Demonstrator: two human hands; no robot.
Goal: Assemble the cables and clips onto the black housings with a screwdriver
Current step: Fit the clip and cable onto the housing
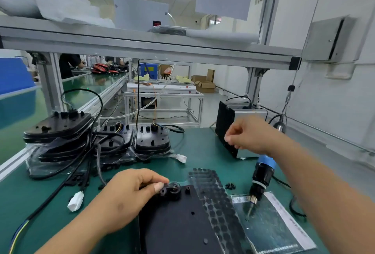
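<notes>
A flat black housing [178,223] lies on the green mat in front of me. At its far edge my left hand [129,195] pinches a black clip [171,189] with a cable loop between thumb and fingers. My right hand [249,134] is raised above the mat to the right with its fingers curled and fingertips together; I see nothing between them. Below its wrist an electric screwdriver [261,180] with a blue top stands upright, bit tip touching a plastic bag [272,225], not held. A few black screws [230,186] lie beside it.
Stacked black housings [58,130] with tangled black cables and white connectors [76,201] fill the left and back of the mat. A sheet of black round pads [215,193] lies right of the housing. A grey box [229,130] stands behind my right hand. An aluminium shelf frame [142,46] runs overhead.
</notes>
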